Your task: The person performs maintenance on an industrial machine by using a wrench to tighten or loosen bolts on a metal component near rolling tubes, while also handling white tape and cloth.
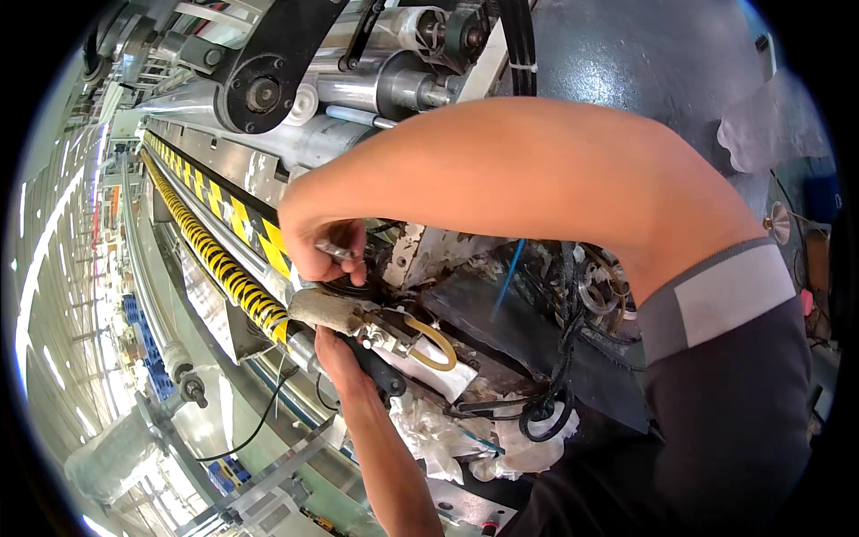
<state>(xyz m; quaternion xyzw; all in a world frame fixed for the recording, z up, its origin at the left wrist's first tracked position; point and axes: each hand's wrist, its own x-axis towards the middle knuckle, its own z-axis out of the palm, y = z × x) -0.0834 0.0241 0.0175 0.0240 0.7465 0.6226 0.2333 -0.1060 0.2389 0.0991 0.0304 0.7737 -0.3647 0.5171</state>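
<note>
From the right, my arm in a dark sleeve reaches across the machine to my right hand (313, 246). Its fingers are curled around a small silvery metal piece (335, 251), whose exact kind I cannot make out. Just below it lies a beige, cloth-like wrapped cylinder (324, 310). My left hand (338, 358) comes up from the lower edge against the underside of this cylinder, beside a black lever-like part (376, 365). Its fingers are mostly hidden. A metal fitting (386, 338) with a looped tan hose (438, 347) sits to the right of the cylinder.
Yellow-and-black striped bars (210, 259) run off to the far left. Shiny rollers (376, 80) and a black arm bracket (264, 89) stand above. Black cables (568, 340), a dark sheet (510, 313) and crumpled white material (438, 438) lie right and below.
</note>
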